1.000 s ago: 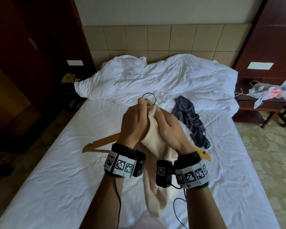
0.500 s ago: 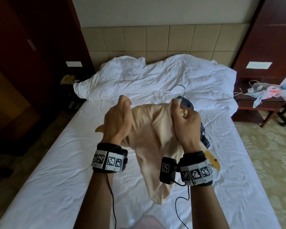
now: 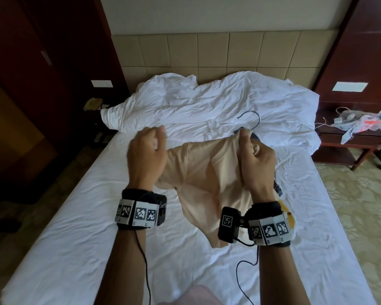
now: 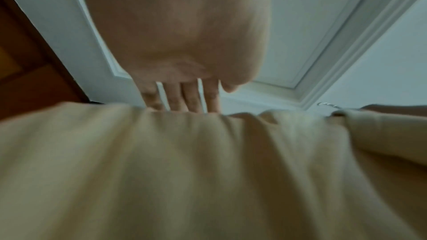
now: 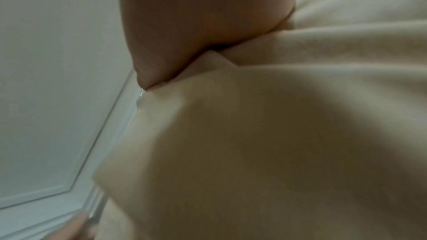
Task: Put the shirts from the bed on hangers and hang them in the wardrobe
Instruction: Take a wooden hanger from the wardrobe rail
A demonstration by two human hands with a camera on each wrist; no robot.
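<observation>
A cream shirt hangs spread between my hands above the bed. My right hand grips its bunched collar just below the metal hook of a wooden hanger. One hanger tip pokes out by my right wrist; the rest is hidden under the cloth. My left hand is at the shirt's left shoulder. In the left wrist view its fingers reach fairly straight to the edge of the shirt. A dark shirt lies on the bed, mostly hidden behind my right hand.
A crumpled white duvet is heaped at the head of the bed. A dark nightstand with bags and cables on it stands at the right. Dark wooden wardrobe panels stand at the left, with patterned carpet right of the bed.
My hands have moved apart from a tight hold at the collar. The left hand slid left and the shirt now spreads across the hanger. The hook has shifted right.
</observation>
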